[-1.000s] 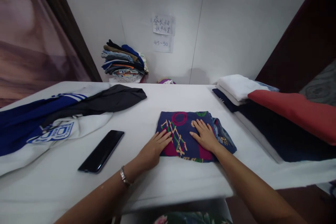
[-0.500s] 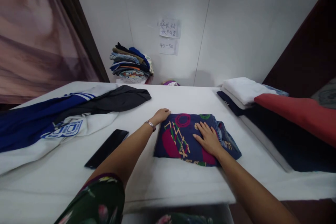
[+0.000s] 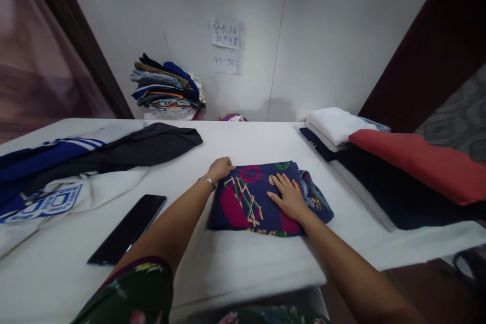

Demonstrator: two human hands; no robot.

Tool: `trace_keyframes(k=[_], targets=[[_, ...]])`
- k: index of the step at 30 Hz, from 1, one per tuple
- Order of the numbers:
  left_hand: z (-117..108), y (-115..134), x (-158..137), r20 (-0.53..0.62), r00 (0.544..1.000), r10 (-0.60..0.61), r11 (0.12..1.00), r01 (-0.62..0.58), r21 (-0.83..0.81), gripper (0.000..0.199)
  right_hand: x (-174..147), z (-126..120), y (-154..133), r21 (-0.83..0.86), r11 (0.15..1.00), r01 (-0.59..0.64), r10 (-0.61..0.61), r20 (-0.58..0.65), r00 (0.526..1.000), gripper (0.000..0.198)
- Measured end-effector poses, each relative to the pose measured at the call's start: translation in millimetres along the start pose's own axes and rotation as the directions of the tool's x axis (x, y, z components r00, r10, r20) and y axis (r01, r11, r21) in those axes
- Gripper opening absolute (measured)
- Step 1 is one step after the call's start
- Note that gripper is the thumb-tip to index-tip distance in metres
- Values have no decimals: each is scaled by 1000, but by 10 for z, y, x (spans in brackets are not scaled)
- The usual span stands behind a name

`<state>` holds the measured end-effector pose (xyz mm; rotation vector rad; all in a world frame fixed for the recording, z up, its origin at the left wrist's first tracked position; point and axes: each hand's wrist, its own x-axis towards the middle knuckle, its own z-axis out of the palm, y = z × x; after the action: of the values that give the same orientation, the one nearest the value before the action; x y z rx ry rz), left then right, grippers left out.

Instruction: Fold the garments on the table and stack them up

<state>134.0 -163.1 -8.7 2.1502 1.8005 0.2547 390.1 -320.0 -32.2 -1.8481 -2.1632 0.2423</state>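
A folded navy garment (image 3: 235,207) with magenta, green and tan print lies on the white table; a strip of blue denim (image 3: 317,197) sticks out at its right side. My left hand (image 3: 221,168), a bracelet at the wrist, is at the far left corner, its fingers closed on the edge. Flat on the right part of the print rests my right hand (image 3: 290,198), fingers spread and holding nothing. The garment's underside is hidden.
A black phone (image 3: 129,228) lies left of my left forearm. Beyond it are loose blue, grey and white clothes (image 3: 152,147). Folded clothes, with a red one (image 3: 410,159) on top, are stacked at right. Another clothes pile (image 3: 167,86) stands by the wall, near paper notes (image 3: 228,45).
My view has turned slightly to the right, so everything sits further left in it. Both hands keep their places on the garment, which looks unchanged.
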Motion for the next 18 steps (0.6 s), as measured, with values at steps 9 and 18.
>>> trace_keyframes(k=[9, 18], targets=[[158, 416, -640, -142, 905, 401, 914, -385, 130, 61, -9, -44, -49, 23, 999, -30, 29, 29, 999, 69], [416, 409, -809, -90, 885, 457, 878, -434, 200, 64, 406, -322, 56, -29, 998, -56, 56, -9, 998, 69]])
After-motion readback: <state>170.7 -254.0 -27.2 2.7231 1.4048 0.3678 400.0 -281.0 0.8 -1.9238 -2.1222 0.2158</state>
